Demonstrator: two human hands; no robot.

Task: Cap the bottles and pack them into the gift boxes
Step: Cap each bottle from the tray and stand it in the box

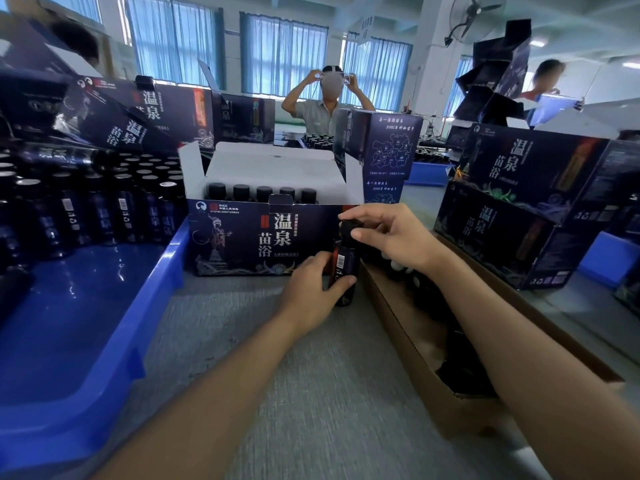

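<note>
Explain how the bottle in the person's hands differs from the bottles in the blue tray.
The held bottle wears a black cap pinched by the right hand; the tray bottles show silvery tops. The left hand grips the held bottle alone; the tray bottles stand crowded in rows. Both are dark with barcode labels.

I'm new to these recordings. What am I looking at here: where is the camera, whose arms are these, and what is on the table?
There is no machine. One camera sits on a person's head and looks down at their own bare arms. The left hand grips a dark bottle, held upright over the grey table. The right hand pinches the black cap on top of it. Behind them stands an open gift box with a row of capped bottles inside. A blue tray on the left holds many more bottles. A cardboard box on the right holds dark items too unclear to name. Another person faces the camera across the table.
</note>
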